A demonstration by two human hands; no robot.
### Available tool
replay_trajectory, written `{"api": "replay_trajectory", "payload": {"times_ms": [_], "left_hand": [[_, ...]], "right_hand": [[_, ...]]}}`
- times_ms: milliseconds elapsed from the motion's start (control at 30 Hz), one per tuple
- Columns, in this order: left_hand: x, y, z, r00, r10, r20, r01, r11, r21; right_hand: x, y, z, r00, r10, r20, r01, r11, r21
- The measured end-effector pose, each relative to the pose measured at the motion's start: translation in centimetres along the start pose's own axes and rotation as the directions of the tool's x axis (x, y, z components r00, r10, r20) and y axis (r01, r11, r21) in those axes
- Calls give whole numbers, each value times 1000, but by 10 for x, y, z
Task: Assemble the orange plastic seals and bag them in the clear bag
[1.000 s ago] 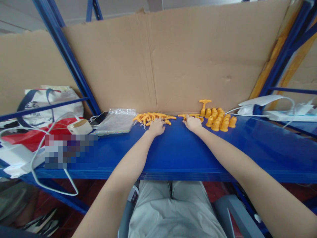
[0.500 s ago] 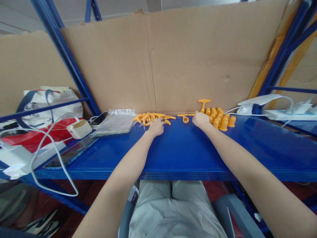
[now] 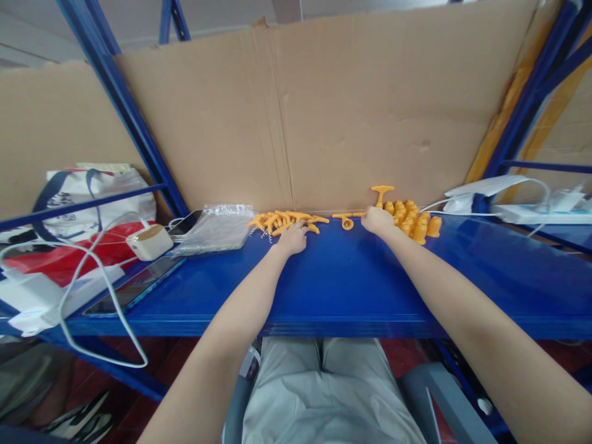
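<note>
At the back of the blue shelf, my left hand is at the right end of a pile of orange-yellow corkscrews. Its fingers are closed around the handle of one corkscrew, whose curved end sticks out to the right. Thin metal spirals show at the pile's left side. My right hand is closed beside a group of orange cup-shaped pieces; whatever it grips is hidden. Just behind it rises an upright orange T-handle. Between my hands lies a flat orange piece with a ring.
Left of the pile lie clear plastic bags, a phone and a tablet. Farther left are a white charger, looped cables and a cloth bag. A power strip sits at right. Cardboard walls the back.
The view has shifted very slightly. My right hand has moved a touch to the right; my left hand stays at the corkscrew pile.
</note>
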State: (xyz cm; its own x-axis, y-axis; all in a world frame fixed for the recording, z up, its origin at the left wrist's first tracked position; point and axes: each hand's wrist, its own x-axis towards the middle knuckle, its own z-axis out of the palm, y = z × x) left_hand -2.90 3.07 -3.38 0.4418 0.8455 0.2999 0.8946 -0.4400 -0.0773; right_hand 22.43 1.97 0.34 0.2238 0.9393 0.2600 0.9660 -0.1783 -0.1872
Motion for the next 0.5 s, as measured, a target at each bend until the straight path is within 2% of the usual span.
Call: {"api": "replay_trajectory", "payload": {"times_ms": [267, 500], "left_hand": [[4, -3, 3, 1000, -26, 0, 26, 999, 29], [6, -3, 5, 999, -46, -28, 47, 998, 41]], "right_hand": [[4, 13, -29, 995, -2, -99, 2, 1000, 1], [0, 42, -19, 995, 9, -98, -16, 998, -67]]}}
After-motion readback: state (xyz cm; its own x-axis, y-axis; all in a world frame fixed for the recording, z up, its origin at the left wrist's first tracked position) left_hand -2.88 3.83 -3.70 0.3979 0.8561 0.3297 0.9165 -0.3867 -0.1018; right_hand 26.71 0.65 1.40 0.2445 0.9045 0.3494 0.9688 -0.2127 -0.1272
